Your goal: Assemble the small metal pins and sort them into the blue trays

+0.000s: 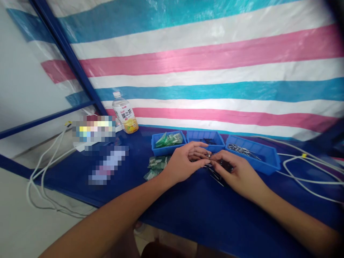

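Both my hands meet over a loose pile of thin dark metal pins on the blue table. My left hand comes in from the left, its fingers long and the thumb beneath, closed at the tips on a small shiny metal part. From the other side, the thumb and fingers of my right hand pinch at the same spot. The part is mostly hidden by fingertips, so its exact kind does not show. Beside my left wrist lie small green-tinted plastic bags.
Behind my hands stand three blue bins: one with green bags, one with dark parts, one with silver pins. A drink bottle stands at back left. White cables lie right. Blurred-out items are at left.
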The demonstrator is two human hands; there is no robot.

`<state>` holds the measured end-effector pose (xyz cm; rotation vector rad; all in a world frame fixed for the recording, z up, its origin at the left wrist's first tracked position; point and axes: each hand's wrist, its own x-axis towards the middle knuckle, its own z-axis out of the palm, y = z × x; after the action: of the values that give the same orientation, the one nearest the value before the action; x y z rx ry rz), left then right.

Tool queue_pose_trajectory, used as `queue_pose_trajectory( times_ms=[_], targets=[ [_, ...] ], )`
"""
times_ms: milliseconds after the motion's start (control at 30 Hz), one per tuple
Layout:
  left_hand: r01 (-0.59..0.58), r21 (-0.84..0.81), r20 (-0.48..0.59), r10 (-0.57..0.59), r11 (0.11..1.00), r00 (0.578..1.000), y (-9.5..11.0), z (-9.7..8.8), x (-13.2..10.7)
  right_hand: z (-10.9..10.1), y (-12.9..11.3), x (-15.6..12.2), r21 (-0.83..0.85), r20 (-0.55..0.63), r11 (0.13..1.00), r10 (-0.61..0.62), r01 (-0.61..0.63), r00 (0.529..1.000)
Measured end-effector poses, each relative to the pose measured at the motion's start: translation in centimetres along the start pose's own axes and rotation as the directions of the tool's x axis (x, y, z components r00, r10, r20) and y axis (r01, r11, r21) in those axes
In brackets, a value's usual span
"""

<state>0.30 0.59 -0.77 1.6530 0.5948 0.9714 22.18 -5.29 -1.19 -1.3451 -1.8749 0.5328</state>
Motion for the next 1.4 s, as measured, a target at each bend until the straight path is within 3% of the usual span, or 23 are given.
queue_pose_trajectory(
  times_ms=[67,167,267,400,500,633,1000,1233,1400],
  targets=[
    [-0.023,0.072,-0.016,0.025,0.997,1.000,0.2,-0.2,0.0,-0.1,0.0,0.2,0.110,-0.012,0.989,0.103,-0.101,0.995],
    [-0.057,0.339,-0.020,0.068,0.939,0.998,0.4,-0.5,-0.1,-0.5,0.1,0.7,0.305,-0.068,0.924,0.261,-0.229,0.963],
    [-0.145,0.599,0.095,0.109,0.787,0.989,0.1,-0.7,-0.3,-0.9,0.4,1.1,0.503,-0.150,0.820,0.396,-0.275,0.906],
    [-0.253,0.698,0.251,0.102,0.670,0.963,-0.5,-0.6,-0.5,-1.2,0.5,1.2,0.719,-0.140,0.629,0.548,-0.296,0.825],
    [-0.248,0.754,0.240,0.097,0.608,0.966,-0.5,-0.8,-0.6,-1.1,0.2,1.1,0.748,-0.104,0.579,0.586,-0.325,0.804],
    [-0.208,0.808,0.178,0.108,0.552,0.978,-0.2,-1.0,-0.7,-0.9,-0.4,0.8,0.730,-0.077,0.603,0.539,-0.320,0.839],
    [-0.105,0.783,0.098,0.045,0.614,0.994,-0.5,-1.3,-0.4,-0.7,-0.7,0.7,0.686,-0.064,0.663,0.467,-0.301,0.882],
    [-0.058,0.693,0.009,0.071,0.719,0.997,-0.7,-1.5,-0.2,-0.6,-0.8,0.7,0.697,-0.023,0.638,0.476,-0.327,0.879],
    [-0.091,0.609,-0.046,0.150,0.788,0.988,-0.4,-1.3,-0.2,-0.6,-0.8,0.6,0.682,-0.005,0.651,0.460,-0.333,0.888]
  ],
)
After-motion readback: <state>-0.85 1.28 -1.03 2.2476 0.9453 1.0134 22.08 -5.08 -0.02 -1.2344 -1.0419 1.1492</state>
